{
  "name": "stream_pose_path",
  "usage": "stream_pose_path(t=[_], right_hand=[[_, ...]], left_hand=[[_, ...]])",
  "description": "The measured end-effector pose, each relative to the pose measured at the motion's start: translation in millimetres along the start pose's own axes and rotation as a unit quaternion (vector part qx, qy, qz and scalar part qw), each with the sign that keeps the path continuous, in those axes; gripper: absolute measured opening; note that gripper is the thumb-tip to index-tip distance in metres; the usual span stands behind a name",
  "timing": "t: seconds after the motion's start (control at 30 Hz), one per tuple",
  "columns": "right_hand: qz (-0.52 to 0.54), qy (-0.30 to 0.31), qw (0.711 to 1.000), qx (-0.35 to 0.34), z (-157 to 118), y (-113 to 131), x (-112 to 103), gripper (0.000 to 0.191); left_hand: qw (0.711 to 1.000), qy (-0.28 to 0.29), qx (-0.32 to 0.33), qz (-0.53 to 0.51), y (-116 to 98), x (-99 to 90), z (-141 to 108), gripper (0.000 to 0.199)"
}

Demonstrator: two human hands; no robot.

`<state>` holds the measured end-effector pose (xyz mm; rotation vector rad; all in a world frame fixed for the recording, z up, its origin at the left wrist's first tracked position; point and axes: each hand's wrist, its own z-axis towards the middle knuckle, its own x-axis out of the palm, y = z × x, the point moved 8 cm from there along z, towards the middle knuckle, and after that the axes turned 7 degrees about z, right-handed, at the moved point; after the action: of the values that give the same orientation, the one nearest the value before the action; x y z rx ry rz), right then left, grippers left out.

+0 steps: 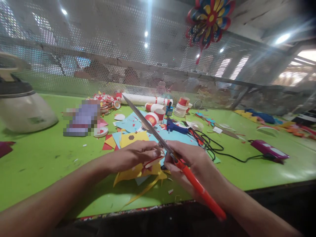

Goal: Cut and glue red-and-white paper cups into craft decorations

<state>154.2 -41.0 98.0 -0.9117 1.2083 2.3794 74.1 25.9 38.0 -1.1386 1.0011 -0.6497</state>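
My right hand is closed round a pair of scissors with orange-red handles. Its metal blades point up and to the left, above the paper. My left hand pinches a small white paper piece with a red edge, close to the scissors. The fingers hide part of this piece. Under both hands lie yellow paper scraps and light blue paper. Just beyond stand red-and-white paper cups, and a blue glue gun lies right of them.
A white tube lies at the back. At the left stand a blurred phone and a large pale container. A purple box sits at the right, its black cord running across the green table.
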Motion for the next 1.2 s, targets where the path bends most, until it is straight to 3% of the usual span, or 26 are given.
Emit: stream_pose_path(t=[0.1, 0.3, 0.53, 0.8, 1.07, 1.2], right_hand=[[-0.003, -0.036, 0.999, 0.023, -9.0, -5.4, -5.5, 0.030], [-0.003, -0.072, 0.992, 0.106, -30.3, -20.2, -16.7, 0.035], [0.060, -0.136, 0.971, 0.185, -36.2, -26.9, -24.6, 0.026], [0.287, -0.197, 0.919, 0.184, -21.6, -33.8, -0.5, 0.035], [0.316, -0.228, 0.901, 0.188, -20.7, -37.3, 6.5, 0.038], [0.314, -0.219, 0.906, 0.180, -19.7, -38.7, 8.1, 0.041]], left_hand=[[0.999, -0.030, 0.011, -0.031, -1.7, -6.9, 0.0, 0.019], [0.996, -0.029, 0.030, -0.078, -6.7, -8.5, -2.8, 0.036], [0.993, -0.040, 0.044, -0.102, -8.5, -6.4, -2.3, 0.042], [0.993, -0.075, 0.087, -0.007, -18.5, -6.1, -4.5, 0.036], [0.988, -0.093, 0.087, 0.084, -16.9, -10.1, -6.2, 0.036], [0.987, -0.098, 0.086, 0.089, -16.4, -7.3, -6.5, 0.037]])
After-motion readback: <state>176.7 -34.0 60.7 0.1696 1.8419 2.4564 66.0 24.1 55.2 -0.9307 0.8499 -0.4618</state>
